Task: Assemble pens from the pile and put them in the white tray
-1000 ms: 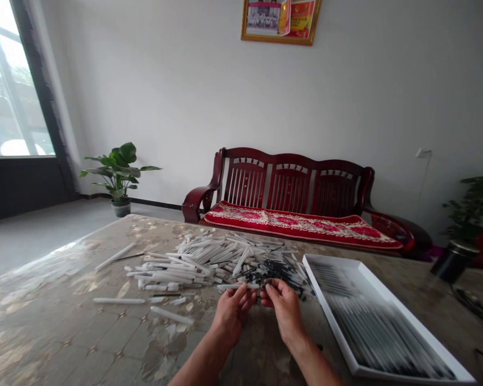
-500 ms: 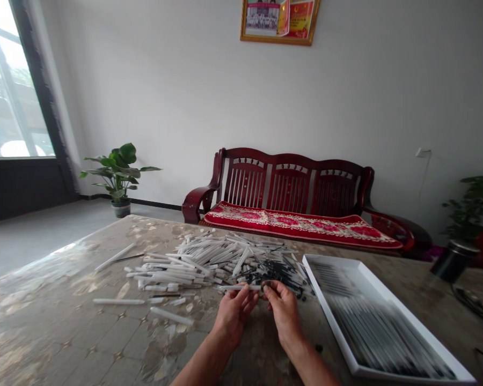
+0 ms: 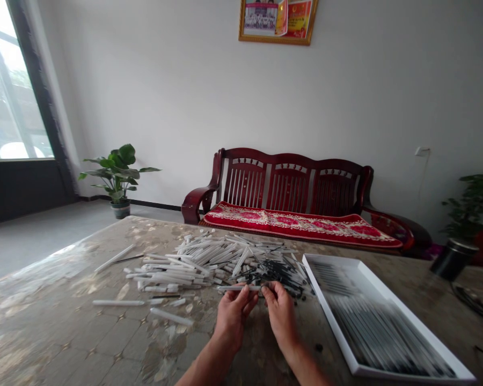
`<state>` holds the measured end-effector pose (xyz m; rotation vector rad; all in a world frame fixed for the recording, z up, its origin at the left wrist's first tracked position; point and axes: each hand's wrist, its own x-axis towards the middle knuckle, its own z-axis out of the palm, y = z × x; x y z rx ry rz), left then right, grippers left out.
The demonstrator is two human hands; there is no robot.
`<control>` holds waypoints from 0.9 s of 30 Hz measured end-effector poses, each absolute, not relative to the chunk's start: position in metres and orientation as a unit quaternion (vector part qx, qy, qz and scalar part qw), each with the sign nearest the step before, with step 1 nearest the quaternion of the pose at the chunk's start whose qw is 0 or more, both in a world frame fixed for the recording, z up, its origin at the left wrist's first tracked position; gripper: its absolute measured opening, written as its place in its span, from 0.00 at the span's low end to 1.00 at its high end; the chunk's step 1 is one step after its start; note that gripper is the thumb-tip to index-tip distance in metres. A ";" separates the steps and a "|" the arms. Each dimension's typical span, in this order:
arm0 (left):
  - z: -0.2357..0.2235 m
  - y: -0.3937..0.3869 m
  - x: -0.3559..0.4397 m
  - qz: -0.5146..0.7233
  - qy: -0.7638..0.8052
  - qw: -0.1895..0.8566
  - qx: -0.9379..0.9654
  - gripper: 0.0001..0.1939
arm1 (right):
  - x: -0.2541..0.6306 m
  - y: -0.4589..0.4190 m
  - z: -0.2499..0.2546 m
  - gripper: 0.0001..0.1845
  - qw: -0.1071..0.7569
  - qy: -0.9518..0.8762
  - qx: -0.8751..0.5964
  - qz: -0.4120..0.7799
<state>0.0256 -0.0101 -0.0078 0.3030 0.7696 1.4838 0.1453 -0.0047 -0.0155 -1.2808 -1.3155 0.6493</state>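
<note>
My left hand (image 3: 233,316) pinches a white plastic tube (image 3: 239,288) lying level just above the table. My right hand (image 3: 279,313) sits at the tube's right end, its fingertips closed on a small dark pen part that is mostly hidden. Just beyond both hands lies a loose heap of white plastic tubes (image 3: 193,266), with dark pen parts (image 3: 276,273) heaped at its right side. The right hand is closest to those dark parts. A white tray (image 3: 412,317) with rows of dark-tipped pens lies to the right of my right hand.
Several single white tubes (image 3: 118,303) lie left of my hands on the marble-patterned table (image 3: 64,316). A black cylindrical pot (image 3: 453,260) and a dark cable (image 3: 477,305) stand at the right. A red-cushioned wooden bench (image 3: 293,214) stands beyond the table.
My hands have drawn slightly apart, with the right hand shifting right along the tube's end. The heap and tray stay in place, and the view has shifted slightly.
</note>
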 end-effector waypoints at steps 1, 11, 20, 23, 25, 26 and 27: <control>-0.009 -0.011 0.026 0.658 0.337 0.658 0.142 0.14 | 0.145 -0.005 -0.015 0.17 0.553 -0.571 -0.550 0.255; -0.011 -0.010 0.027 0.649 0.339 0.656 0.183 0.21 | 0.152 -0.009 -0.006 0.25 0.484 -0.616 -0.585 0.212; -0.012 -0.009 0.026 0.636 0.352 0.661 0.186 0.16 | 0.155 -0.010 -0.008 0.23 0.467 -0.632 -0.584 0.203; -0.011 -0.010 0.026 0.636 0.356 0.659 0.183 0.16 | 0.156 -0.012 -0.008 0.23 0.473 -0.640 -0.569 0.208; -0.010 -0.010 0.026 0.635 0.356 0.661 0.183 0.16 | 0.156 -0.012 -0.006 0.21 0.472 -0.656 -0.555 0.197; -0.011 -0.010 0.026 0.632 0.355 0.663 0.185 0.17 | 0.156 -0.012 -0.006 0.21 0.466 -0.661 -0.556 0.191; -0.011 -0.010 0.026 0.630 0.355 0.665 0.188 0.17 | 0.156 -0.011 -0.006 0.22 0.459 -0.660 -0.564 0.188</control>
